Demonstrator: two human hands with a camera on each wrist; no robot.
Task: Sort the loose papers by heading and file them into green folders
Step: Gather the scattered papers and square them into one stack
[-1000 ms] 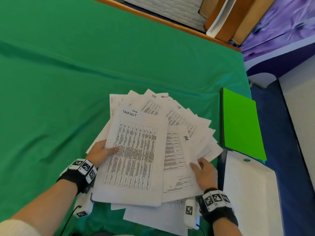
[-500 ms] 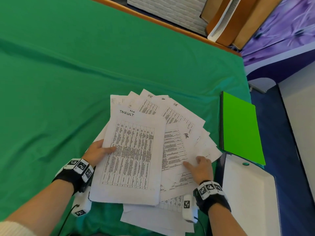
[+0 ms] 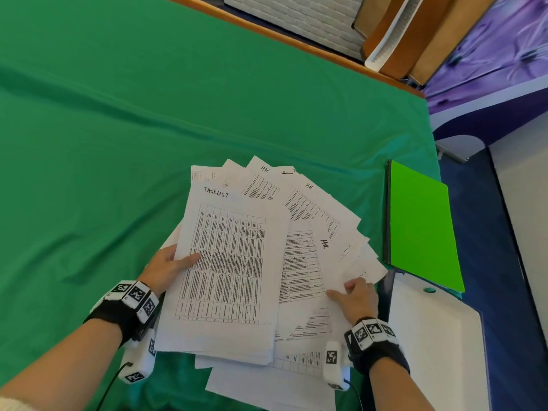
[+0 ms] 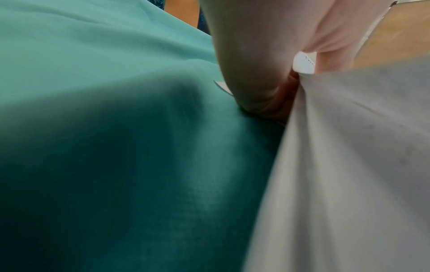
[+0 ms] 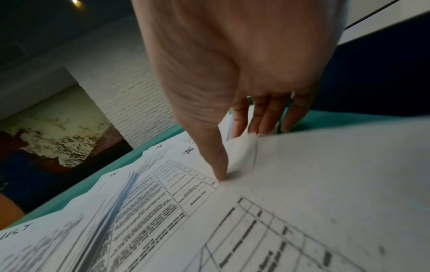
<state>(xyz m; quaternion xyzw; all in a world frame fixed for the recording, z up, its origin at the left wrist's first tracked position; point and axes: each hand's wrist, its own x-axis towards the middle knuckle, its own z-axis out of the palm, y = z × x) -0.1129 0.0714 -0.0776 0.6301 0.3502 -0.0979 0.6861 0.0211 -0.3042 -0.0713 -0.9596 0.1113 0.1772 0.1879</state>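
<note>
A fan of printed papers [image 3: 299, 250] lies over the green tablecloth, several sheets headed "HR". On top at the left is a stack headed "TASKLIST" [image 3: 225, 262]. My left hand [image 3: 166, 268] grips that stack's left edge, thumb on top and fingers underneath; the left wrist view shows the hand [image 4: 256, 55] against the paper [image 4: 349, 165]. My right hand [image 3: 355, 298] pinches the fanned HR sheets at their right edge. Its thumb [image 5: 218, 165] presses on the printed sheet [image 5: 163, 211] and its fingers reach behind the edge. A bright green folder [image 3: 421, 226] lies closed to the right.
An open folder with a white inner face [image 3: 430, 336] lies at the near right, partly over the table's edge. More sheets [image 3: 267, 387] lie under the fan near me. The green cloth [image 3: 148, 129] stretches left and far. Wooden boards [image 3: 415, 40] lean beyond the far edge.
The right hand has shifted slightly on the fanned sheets and bunched them a little closer. The left hand keeps its hold on the tasklist stack.
</note>
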